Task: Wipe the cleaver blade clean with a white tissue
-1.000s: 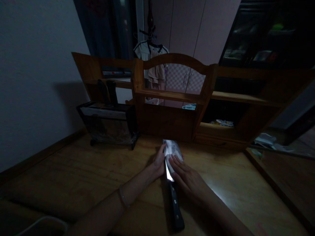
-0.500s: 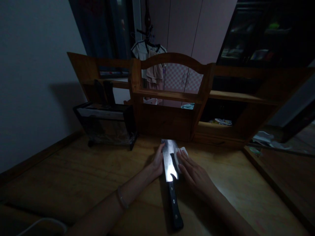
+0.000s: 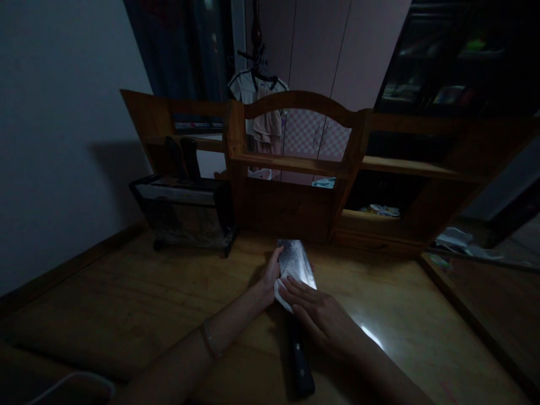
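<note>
A cleaver (image 3: 292, 256) with a broad shiny blade and a black riveted handle (image 3: 300, 365) points away from me above the tabletop. My left hand (image 3: 269, 278) grips the blade from the left and beneath, its thumb on the left edge and fingertips just showing at the right edge. Under the fingers of my right hand (image 3: 318, 315) is a folded white cloth (image 3: 282, 295), perhaps a tissue, pressed to the blade near the handle. That hand hides the lower blade and the top of the handle.
On the wooden desk (image 3: 169, 304), a knife block (image 3: 183, 216) with black-handled knives stands at the back left. Behind it runs a wooden shelf unit (image 3: 291, 163). A white cable (image 3: 76, 376) lies at the lower left. The room is dim.
My right hand slid the cloth right, off the blade's middle, then back left and down toward the handle end. My left hand keeps its hold on the cleaver.
</note>
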